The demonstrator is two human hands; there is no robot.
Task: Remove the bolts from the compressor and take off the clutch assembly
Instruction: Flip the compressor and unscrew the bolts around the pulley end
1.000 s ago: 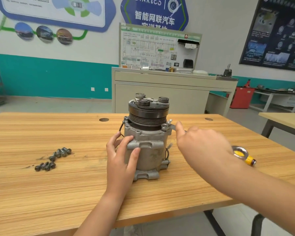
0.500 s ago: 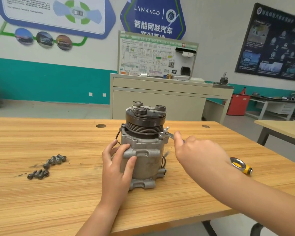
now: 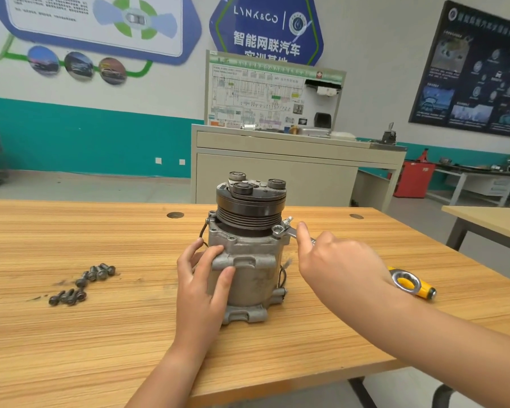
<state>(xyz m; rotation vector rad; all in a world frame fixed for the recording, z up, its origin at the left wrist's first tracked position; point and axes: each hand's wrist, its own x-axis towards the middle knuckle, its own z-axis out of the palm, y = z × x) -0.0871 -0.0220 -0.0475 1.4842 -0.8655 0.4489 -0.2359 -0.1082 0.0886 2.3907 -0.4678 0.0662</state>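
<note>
Loose bolts (image 3: 83, 282) lie on the left of your bench (image 3: 100, 348). Your left grip (image 3: 202, 278) clasps the compressor (image 3: 248, 260), which stands upright mid-bench with the clutch assembly (image 3: 251, 201) on top. Your right grip (image 3: 336, 260) grasps a wrench (image 3: 290, 231) whose head meets the compressor's upper-right flange. A yellow-handled tool (image 3: 423, 290) lies just beyond your wrist.

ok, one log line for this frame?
left hand: holds compressor | right hand: grips wrench, head at compressor | loose bolts: on table, left
</note>
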